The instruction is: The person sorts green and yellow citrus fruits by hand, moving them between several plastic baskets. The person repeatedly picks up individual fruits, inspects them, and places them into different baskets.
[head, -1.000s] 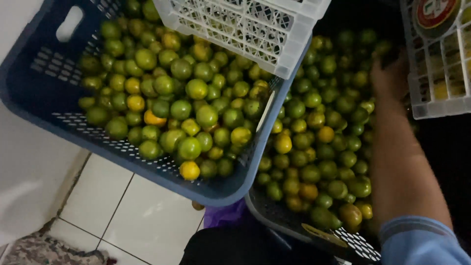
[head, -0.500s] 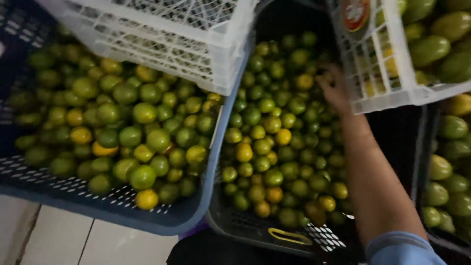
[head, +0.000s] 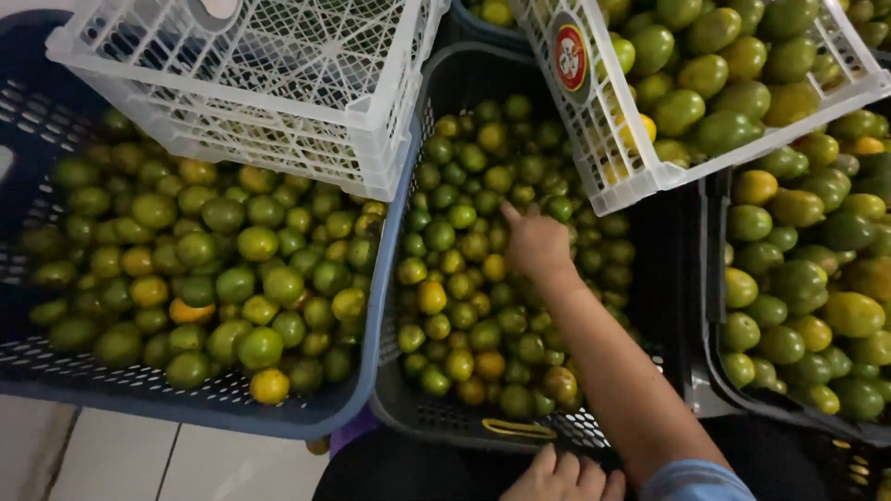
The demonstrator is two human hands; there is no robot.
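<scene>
My right hand [head: 536,243] reaches into the black middle crate [head: 408,408], which is full of small green and yellow citrus fruits [head: 464,306]. The hand lies palm down on the pile with its forefinger stretched toward the far left, and its other fingers curl down among the fruits. Whether they grip one is hidden. My forearm and blue sleeve [head: 696,481] come in from the bottom right. Only the knuckles of my left hand [head: 566,477] show, at the bottom edge just below the crate's near rim.
A blue crate [head: 278,417] on the left holds similar fruits. An empty white crate [head: 278,102] sits across its far end. A second white crate [head: 640,176], tilted at the top right, holds larger green fruits. More large fruits fill a dark crate [head: 715,371] on the right. Pale floor tiles [head: 139,464] show at the bottom left.
The view has swung right and closer. My right hand has moved from the crate's far right side toward its middle. My left hand has come into view at the bottom.
</scene>
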